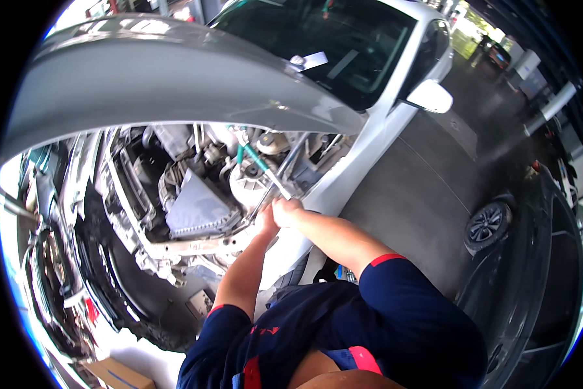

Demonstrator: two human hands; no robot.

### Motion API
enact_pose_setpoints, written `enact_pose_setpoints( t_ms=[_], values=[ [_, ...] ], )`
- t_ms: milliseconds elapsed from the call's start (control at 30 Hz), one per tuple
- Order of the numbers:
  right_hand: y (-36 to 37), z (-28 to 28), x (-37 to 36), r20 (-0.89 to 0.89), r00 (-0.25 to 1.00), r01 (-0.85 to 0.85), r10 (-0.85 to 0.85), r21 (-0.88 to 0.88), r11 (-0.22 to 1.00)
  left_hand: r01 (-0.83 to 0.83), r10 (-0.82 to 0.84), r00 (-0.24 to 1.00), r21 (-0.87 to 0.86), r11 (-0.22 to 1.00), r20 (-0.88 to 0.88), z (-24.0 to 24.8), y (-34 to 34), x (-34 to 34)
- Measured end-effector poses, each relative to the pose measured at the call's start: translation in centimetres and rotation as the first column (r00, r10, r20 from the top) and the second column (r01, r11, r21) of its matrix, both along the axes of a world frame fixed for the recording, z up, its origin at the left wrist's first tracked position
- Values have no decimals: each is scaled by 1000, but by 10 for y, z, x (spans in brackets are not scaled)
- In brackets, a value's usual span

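Observation:
In front of me my right hand (286,211) is closed round the near end of a long pale metal bar with green sections (257,159). The bar slants away to the upper left, over the engine bay. Another short green piece (240,154) hangs near its far end. Right beside it, my left hand (266,221) is closed too, but what its fingers hold is hidden. A thin dark rod (273,183) passes close to both hands. Both hands are above the front fender (330,185) edge of a white car.
The raised grey hood (155,81) arches over the engine bay. A dark air-filter housing (200,204) lies left of my hands. Removed bumper parts (103,259) stand at the left, with a cardboard box (119,374) below. A dark car (531,259) is parked on the right.

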State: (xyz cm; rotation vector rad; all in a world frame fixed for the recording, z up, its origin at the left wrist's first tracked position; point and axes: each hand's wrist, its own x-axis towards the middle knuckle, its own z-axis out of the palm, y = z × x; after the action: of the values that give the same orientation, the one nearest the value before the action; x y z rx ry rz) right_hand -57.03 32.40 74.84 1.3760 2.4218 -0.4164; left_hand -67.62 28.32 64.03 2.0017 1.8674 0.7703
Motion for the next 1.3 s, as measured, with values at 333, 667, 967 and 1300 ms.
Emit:
enact_pose_setpoints(
  t_ms=[333,667,967,1300],
  values=[
    [-19,35,-7,-69,992,104,-107,-51,993,-95,129,977,-194,976,171,22,-18,-3],
    [-7,13,32,-403,869,256,-286,-127,958,-119,134,979,-103,988,156,81,-42,2],
    [-64,39,93,-435,374,199,-819,-825,529,195,-200,969,47,980,144,91,-95,-23],
    [-79,26,136,-368,135,121,-920,-916,384,-280,670,316,-609,742,671,65,-234,-81]
  ],
)
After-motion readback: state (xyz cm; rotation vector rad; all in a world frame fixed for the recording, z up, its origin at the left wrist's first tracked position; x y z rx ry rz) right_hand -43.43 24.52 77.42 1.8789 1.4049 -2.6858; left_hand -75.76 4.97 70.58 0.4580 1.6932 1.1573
